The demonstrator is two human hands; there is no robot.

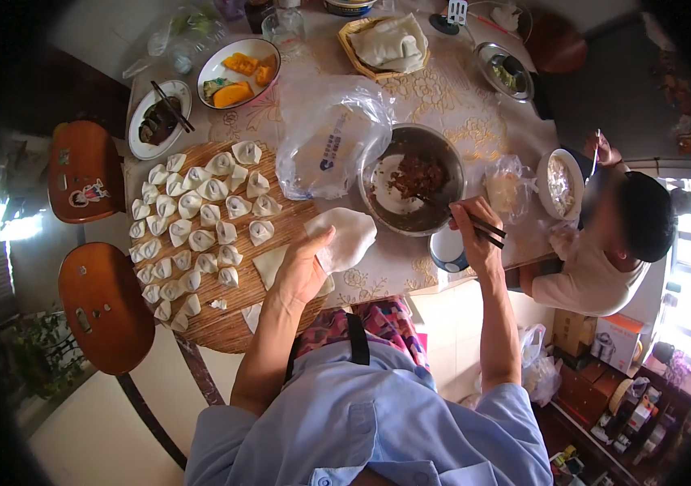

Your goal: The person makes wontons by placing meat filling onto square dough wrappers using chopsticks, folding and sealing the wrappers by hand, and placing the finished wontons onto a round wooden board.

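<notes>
By the desk's near edge, our left grip pinches a thin white dough sheet, likely keeping it flat; our right grip pinches dark chopsticks.

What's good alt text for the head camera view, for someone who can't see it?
A person's left hand holds a thin white wrapper while the right hand holds dark chopsticks reaching into a metal bowl of minced filling. Folded dumplings cover much of a brown mat; another person is at the right.
</notes>
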